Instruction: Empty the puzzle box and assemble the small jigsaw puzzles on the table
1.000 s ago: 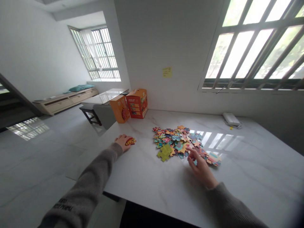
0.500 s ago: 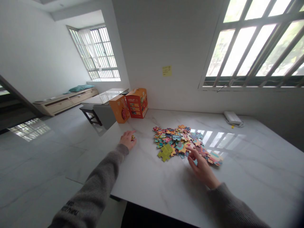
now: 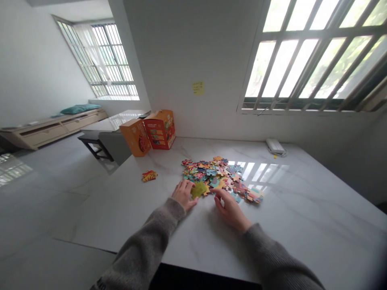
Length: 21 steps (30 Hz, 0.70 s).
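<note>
My left hand is at the left edge of a heap of colourful jigsaw pieces. Its fingers and thumb close around the left side of a green puzzle piece, which looks slightly blurred. My right hand hovers at the near side of the heap. Its index finger stretches toward the pieces and its thumb is apart, with nothing seen between them. A small group of orange and yellow puzzle pieces lies by itself on the white marbled table, left of the heap.
Two orange puzzle boxes stand at the back left of the table. A white device with a cable lies at the back right. A yellow sticky note is on the wall. Beyond the left edge is a second table.
My left hand has left the orange and yellow pieces on the table and moved right to the green piece. My right hand stays near the heap. The view has turned right.
</note>
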Tool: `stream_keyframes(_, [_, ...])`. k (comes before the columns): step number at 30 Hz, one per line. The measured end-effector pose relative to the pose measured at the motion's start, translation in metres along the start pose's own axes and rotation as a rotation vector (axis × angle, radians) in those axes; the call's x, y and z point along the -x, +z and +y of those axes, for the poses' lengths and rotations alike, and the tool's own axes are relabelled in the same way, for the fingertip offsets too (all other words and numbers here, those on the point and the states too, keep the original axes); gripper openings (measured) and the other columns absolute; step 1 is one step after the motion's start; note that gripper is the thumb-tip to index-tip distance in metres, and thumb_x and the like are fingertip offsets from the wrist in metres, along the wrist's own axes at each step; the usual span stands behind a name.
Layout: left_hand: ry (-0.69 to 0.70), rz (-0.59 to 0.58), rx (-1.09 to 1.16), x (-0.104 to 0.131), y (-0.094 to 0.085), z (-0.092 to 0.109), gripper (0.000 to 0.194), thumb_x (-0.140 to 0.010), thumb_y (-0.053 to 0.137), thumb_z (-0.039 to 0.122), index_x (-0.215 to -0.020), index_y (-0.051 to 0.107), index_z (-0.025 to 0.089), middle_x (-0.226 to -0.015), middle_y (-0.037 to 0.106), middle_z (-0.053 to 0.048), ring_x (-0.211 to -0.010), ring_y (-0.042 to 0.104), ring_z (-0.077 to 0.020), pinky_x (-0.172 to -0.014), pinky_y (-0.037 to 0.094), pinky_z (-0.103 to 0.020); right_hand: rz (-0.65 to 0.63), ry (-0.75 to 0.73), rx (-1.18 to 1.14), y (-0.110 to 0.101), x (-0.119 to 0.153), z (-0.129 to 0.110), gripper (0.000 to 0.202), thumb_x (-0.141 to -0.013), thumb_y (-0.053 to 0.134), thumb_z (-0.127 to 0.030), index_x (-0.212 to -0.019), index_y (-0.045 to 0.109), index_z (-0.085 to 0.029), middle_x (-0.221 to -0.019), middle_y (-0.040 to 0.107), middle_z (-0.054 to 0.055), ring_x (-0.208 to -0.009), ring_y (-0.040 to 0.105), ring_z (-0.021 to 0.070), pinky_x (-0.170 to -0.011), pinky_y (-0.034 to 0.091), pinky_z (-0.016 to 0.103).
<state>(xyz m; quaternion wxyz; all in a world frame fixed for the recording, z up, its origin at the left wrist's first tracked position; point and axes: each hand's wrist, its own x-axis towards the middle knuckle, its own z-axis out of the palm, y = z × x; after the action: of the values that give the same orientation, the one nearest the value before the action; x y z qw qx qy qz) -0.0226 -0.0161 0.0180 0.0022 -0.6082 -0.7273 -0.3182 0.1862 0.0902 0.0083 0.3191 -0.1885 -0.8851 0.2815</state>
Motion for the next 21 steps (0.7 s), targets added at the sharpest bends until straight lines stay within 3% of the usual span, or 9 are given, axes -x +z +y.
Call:
stream_keyframes(2, [0.017,0.050,0.267,-0.006,0.000,0.003,0.031,-0.069,0.069,0.028,-0.095,0.056,0.019,-0.102,0.057,-0.009,-0.097,0.054,-0.0244,-0.090,0.046,-0.039,0.053,0.005,-0.043,0.002,-0.007,-0.003,0.034,-0.094,0.044,-0.020,-0.126,0.055,-0.023,-0.092,0.062,0.006,-0.083,0.058,0.0197,-0.080,0.048,0.033])
stream_keyframes(5, [-0.088,-0.114,0.892,-0.020,0.012,0.021,0.026,-0.076,0.061,0.038,-0.092,0.054,0.018,-0.091,0.060,-0.006,-0.078,0.058,-0.0171,-0.074,0.050,-0.033,0.137,0.042,-0.155,0.002,-0.018,-0.008,0.037,-0.094,0.047,-0.026,-0.131,0.049,-0.023,-0.104,0.059,0.007,-0.089,0.057,0.0193,-0.079,0.048,0.032])
stream_keyframes(8, [-0.309,-0.237,1.356,-0.032,0.028,0.038,0.030,-0.077,0.058,0.044,-0.092,0.050,0.018,-0.077,0.059,-0.001,-0.058,0.054,-0.0120,-0.054,0.048,-0.027,0.199,0.129,-0.246,0.003,-0.025,-0.008,0.019,-0.095,0.049,-0.036,-0.100,0.059,-0.021,-0.090,0.057,0.004,-0.080,0.053,0.0177,-0.071,0.045,0.029])
stream_keyframes(10, [-0.408,-0.224,1.432,-0.034,0.035,0.043,0.034,-0.075,0.063,0.044,-0.091,0.048,0.019,-0.070,0.057,0.002,-0.051,0.054,-0.0112,-0.046,0.044,-0.024,0.233,0.211,-0.327,0.005,-0.026,-0.006,0.027,-0.094,0.050,-0.043,-0.078,0.051,-0.022,-0.073,0.050,-0.001,-0.067,0.046,0.0153,-0.062,0.040,0.027])
stream_keyframes(12, [-0.435,-0.220,1.422,-0.033,0.037,0.042,0.037,-0.075,0.067,0.048,-0.087,0.046,0.019,-0.064,0.055,0.004,-0.047,0.054,-0.0115,-0.040,0.041,-0.022,0.208,0.295,-0.465,0.006,-0.024,-0.005,0.035,-0.093,0.051,-0.049,-0.071,0.045,-0.023,-0.063,0.043,-0.004,-0.057,0.039,0.0133,-0.055,0.035,0.026])
stream_keyframes(18, [-0.381,-0.120,1.275,-0.025,0.031,0.025,0.045,-0.074,0.069,0.057,-0.073,0.047,0.018,-0.053,0.052,0.006,-0.040,0.049,-0.0084,-0.038,0.035,-0.020,0.080,0.389,-0.685,0.001,-0.015,-0.009,0.043,-0.093,0.048,-0.058,-0.069,0.046,-0.022,-0.057,0.050,-0.003,-0.054,0.042,0.0126,-0.054,0.035,0.026])
stream_keyframes(21, [-0.327,-0.107,1.197,-0.024,0.032,0.021,0.044,-0.076,0.066,0.058,-0.070,0.048,0.018,-0.050,0.053,0.005,-0.039,0.046,-0.0076,-0.041,0.036,-0.021,0.073,0.393,-0.775,-0.002,-0.013,-0.009,0.038,-0.092,0.050,-0.056,-0.079,0.052,-0.021,-0.062,0.053,-0.003,-0.055,0.046,0.0124,-0.056,0.038,0.027])
